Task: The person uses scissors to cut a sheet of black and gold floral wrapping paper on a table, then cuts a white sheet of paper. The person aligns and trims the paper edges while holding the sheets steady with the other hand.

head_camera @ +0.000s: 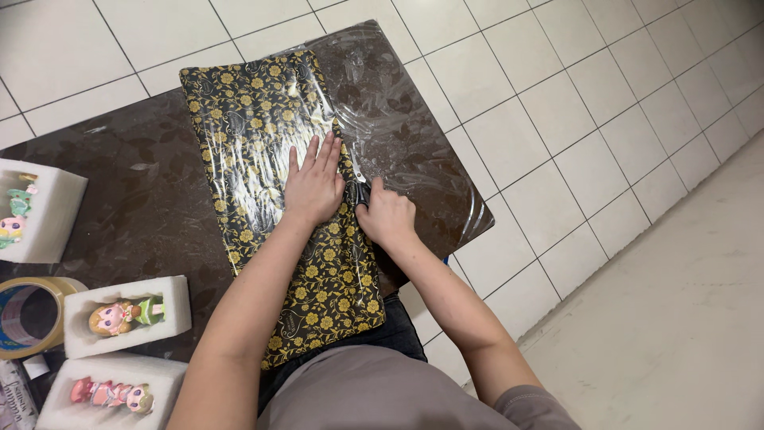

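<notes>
Forearms extend over the tabletop [119, 159]: left hand [314, 187] presses flat, fingers spread, on the black-and-gold wrapping sheet [255, 119], right hand [387, 216] grips scissors [360, 189] at its edge; slack risks a crooked cut.

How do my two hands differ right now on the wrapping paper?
The left hand lies flat, fingers spread, pressing the black-and-gold floral wrapping paper; the right hand is curled around dark-handled scissors. The left hand sits well on the sheet, the right hand at its right edge. Both are bare and rest over the dark table.
</notes>
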